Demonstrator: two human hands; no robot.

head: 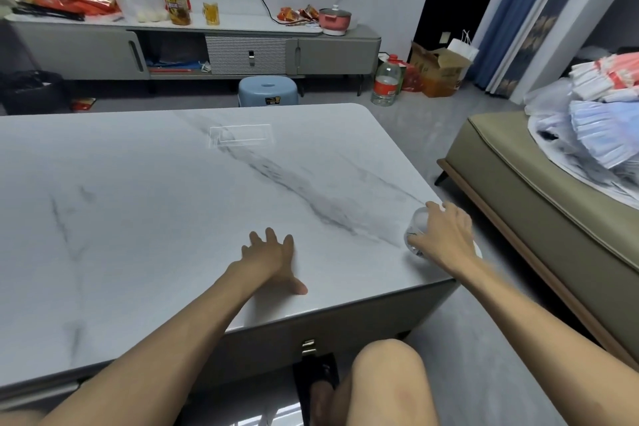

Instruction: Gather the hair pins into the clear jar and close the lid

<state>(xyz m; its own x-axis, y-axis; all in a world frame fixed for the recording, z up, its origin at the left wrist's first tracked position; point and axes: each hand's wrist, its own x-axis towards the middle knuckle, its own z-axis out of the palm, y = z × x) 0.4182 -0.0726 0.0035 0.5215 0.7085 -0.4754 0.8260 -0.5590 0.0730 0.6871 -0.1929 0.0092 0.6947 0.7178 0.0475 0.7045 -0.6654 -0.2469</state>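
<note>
The clear jar (416, 228) stands at the right edge of the white marble table (145, 218), near the front corner. My right hand (444, 235) is wrapped over its top and side, hiding most of it. Whether a lid is on it cannot be told. My left hand (273, 261) lies flat on the tabletop with fingers spread and nothing in it, well left of the jar. No hair pins show in this view. A clear flat rectangular tray or lid (241, 135) lies further back on the table.
A green sofa (539, 218) piled with packets stands to the right. A blue stool (268, 90) and a large water bottle (386, 81) stand beyond the table. A long grey cabinet (193, 48) with food items runs along the wall. My knee (390, 373) is below the table's front edge.
</note>
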